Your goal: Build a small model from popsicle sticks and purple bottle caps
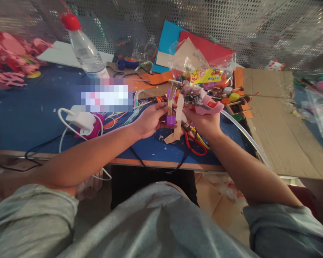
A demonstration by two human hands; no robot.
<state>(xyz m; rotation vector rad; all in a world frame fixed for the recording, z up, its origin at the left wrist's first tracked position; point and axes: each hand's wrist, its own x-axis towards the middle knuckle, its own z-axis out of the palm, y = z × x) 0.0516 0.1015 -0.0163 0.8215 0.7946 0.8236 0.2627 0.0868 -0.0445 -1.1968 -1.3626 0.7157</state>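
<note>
My left hand [150, 120] pinches a small craft piece of wooden sticks [170, 105] with purple round parts [170, 120] at its ends. My right hand [204, 123] is wrapped around a pink hot glue gun [211, 106], its front smeared with greyish residue. The gun's front end points left, close to the top of the sticks; whether they touch I cannot tell. From behind the gun a long translucent glue stick [242, 130] curves down to the right. Below the hands lie scissors with red and yellow handles [196, 143] and a tan paper strip [174, 136].
A red-capped bottle [87, 53] stands back left, near a lit, pixelated screen [107, 96] and a white charger [82, 118]. Behind the hands are a plastic bag [204, 71] and coloured sheets [167, 39]. Cardboard [274, 122] covers the right side; black cords hang over the front edge.
</note>
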